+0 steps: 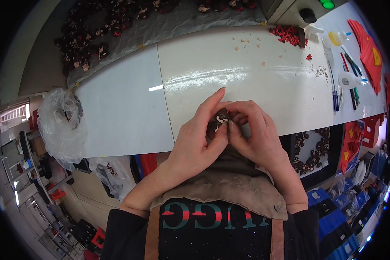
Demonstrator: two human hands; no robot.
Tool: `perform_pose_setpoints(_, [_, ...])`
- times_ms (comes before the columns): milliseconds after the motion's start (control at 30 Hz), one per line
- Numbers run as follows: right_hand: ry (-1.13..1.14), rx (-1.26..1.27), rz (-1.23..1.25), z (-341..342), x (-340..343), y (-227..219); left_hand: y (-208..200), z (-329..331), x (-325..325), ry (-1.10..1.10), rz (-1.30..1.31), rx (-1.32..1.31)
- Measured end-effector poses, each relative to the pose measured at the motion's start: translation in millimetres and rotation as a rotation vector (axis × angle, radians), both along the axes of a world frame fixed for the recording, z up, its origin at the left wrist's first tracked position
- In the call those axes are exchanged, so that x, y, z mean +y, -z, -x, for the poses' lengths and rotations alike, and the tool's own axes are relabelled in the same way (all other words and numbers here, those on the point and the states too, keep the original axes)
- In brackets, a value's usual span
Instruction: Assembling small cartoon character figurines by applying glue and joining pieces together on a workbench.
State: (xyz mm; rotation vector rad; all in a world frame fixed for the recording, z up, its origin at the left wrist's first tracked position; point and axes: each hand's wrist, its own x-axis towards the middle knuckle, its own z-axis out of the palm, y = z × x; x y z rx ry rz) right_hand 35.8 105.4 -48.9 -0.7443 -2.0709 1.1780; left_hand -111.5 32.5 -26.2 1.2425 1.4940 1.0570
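Observation:
Close to the table's near edge, both hands meet around a small dark brown figurine [221,116] with a cream-coloured patch and a bright red spot. My left hand [198,138] cups it from the left, with the thumb against its lower side and the index finger stretched out beyond it. From the other side, my right hand [259,133] closes in, its thumb and bent fingertips pressed at the figurine's right side. Parts of the figurine are hidden behind the fingers, and whether a smaller piece is pinched there is too small to tell.
Many similar brown pieces [102,50] lie on a grey sheet [160,34] at the far left. Small red pieces [287,36] sit at the far right, near a screwdriver [335,100] and a squeeze bottle [347,80]. A plastic bag [61,130] hangs over the left edge.

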Motion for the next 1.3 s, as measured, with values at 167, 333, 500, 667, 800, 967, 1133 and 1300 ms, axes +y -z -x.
perform_pose_setpoints(167, [-0.063, -0.003, -0.023, 11.6, -3.5, -10.5, -6.6, 13.6, -9.5, 0.022, -0.045, 0.117])
perform_pose_setpoints(333, [-0.026, -0.025, 0.016, 21.5, -15.2, -12.5, -13.7, 28.0, -17.5, 0.056, -0.048, 0.200])
perform_pose_setpoints(500, [-0.023, -0.083, 0.052, 22.4, -14.8, -9.4, -8.8, 29.0, -19.8, 0.061, -0.111, 0.274])
perform_pose_setpoints(667, [-0.053, -0.094, -0.064, 26.5, -10.8, 1.3, -5.8, 28.9, -12.6, 0.121, -0.160, 0.485])
perform_pose_setpoints(800, [-0.038, -0.048, -0.119, 28.8, -8.9, 11.4, 3.8, 27.4, -9.5, 0.137, -0.187, 0.463])
perform_pose_setpoints(967, [-0.040, -0.020, -0.155, 27.9, -5.6, 15.0, 7.6, 24.8, -8.2, 0.112, -0.194, 0.380])
perform_pose_setpoints(1133, [-0.044, -0.024, -0.057, 22.7, -6.7, 13.7, 10.2, 23.2, -7.1, 0.108, -0.191, 0.320])
perform_pose_setpoints(1300, [-0.050, -0.031, -0.032, 18.4, -5.6, 6.6, 6.7, 22.1, -7.4, 0.095, -0.177, 0.231])
